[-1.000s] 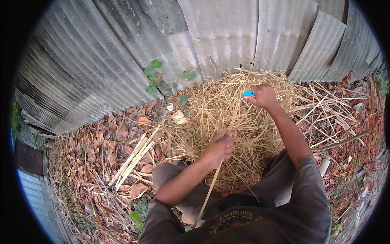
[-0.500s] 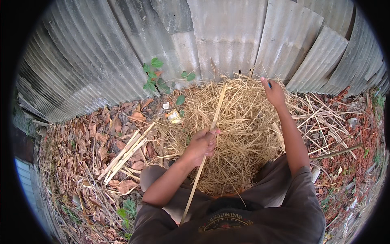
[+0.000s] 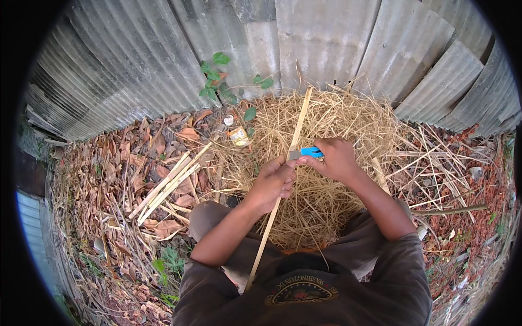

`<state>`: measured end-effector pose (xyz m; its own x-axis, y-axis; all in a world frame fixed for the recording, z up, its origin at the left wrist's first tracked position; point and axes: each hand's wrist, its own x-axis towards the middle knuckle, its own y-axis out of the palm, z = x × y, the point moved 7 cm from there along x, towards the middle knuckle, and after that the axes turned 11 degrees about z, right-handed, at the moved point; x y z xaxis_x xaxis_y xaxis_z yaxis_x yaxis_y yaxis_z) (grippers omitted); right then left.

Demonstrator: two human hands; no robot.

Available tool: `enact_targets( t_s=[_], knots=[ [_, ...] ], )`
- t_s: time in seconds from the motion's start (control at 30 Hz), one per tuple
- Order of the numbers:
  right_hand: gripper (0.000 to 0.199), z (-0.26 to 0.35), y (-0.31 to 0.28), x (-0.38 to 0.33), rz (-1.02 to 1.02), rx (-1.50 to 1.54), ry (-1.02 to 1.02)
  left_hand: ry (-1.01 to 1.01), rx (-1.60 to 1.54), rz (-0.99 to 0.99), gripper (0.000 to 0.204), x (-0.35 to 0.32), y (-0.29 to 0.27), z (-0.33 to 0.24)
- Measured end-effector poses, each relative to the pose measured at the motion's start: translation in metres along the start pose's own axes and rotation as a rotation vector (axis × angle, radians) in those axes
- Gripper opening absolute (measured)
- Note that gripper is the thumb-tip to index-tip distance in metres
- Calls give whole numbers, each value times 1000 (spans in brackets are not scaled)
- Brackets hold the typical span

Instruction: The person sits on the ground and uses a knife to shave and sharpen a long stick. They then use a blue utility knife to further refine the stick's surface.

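Observation:
My left hand (image 3: pixel 274 185) is closed around the middle of a long, thin pale strip of wood or bamboo (image 3: pixel 300 120). The strip slants from my lap up toward the metal wall. In my right hand (image 3: pixel 338 158) is a blue-handled utility knife (image 3: pixel 311 152). Its flat grey blade lies across the strip, just above my left fingers. Beneath both hands spreads a heap of thin, curled straw-coloured shavings (image 3: pixel 321 201), between my bent legs.
Several pale split strips (image 3: pixel 166 187) lie on dry brown leaves (image 3: pixel 117 168) at the left. A corrugated metal wall (image 3: pixel 321 43) stands along the far side. Thin sticks (image 3: pixel 440 168) are scattered at the right. A small yellow-and-white packet (image 3: pixel 239 136) sits beside the shavings.
My right hand has come from the far right in toward the strip, bringing the knife blade onto it. My left hand keeps its hold on the strip.

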<state>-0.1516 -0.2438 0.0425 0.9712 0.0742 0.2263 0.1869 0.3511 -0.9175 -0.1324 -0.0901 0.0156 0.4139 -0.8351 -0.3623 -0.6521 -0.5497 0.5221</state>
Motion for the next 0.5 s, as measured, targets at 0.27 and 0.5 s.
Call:
enact_targets(
  t_s=[0.27, 0.5],
  knots=[
    [67, -7, 7, 4, -72, -153, -108, -25, 51, 31, 17, 0, 7, 11],
    [72, -23, 12, 12, -141, -216, -117, -76, 17, 13, 16, 5, 7, 17]
  ],
)
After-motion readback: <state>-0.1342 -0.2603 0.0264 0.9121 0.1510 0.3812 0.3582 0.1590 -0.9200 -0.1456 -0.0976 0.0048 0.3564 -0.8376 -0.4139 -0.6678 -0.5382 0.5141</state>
